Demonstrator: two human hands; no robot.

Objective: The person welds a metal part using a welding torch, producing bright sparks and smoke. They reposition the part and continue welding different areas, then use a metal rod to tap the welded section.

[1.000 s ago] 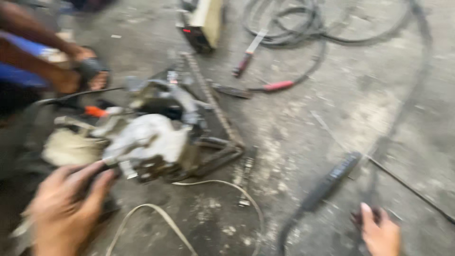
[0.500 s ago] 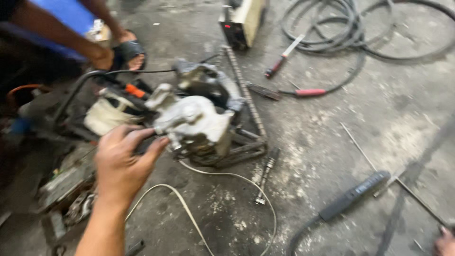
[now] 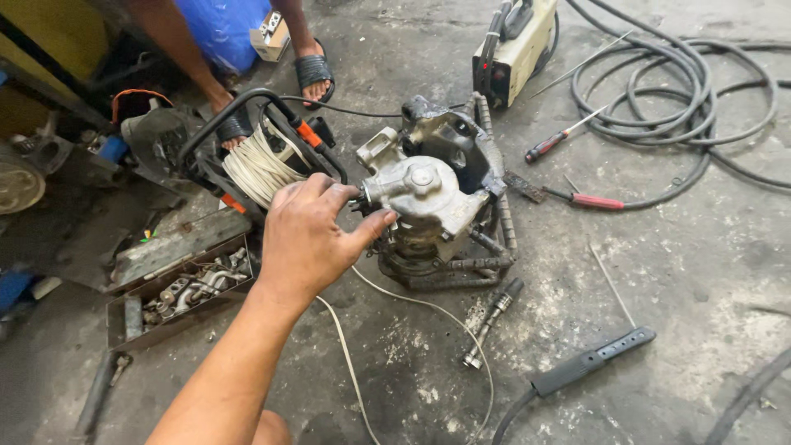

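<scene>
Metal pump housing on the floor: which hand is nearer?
Left. The left hand touches the pump housing on its left side, fingers at its edge. The right hand is out of view.

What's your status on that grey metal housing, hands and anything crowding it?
Left hand open, fingers touching grey metal housing. Right hand out of view. Housing sits on rebar stand. Cable reel close at left, white cord trailing underneath.

1 head-worn camera, looking steeply down and forward at the concrete floor, close in, left forearm entering from the frame's bottom left.
</scene>
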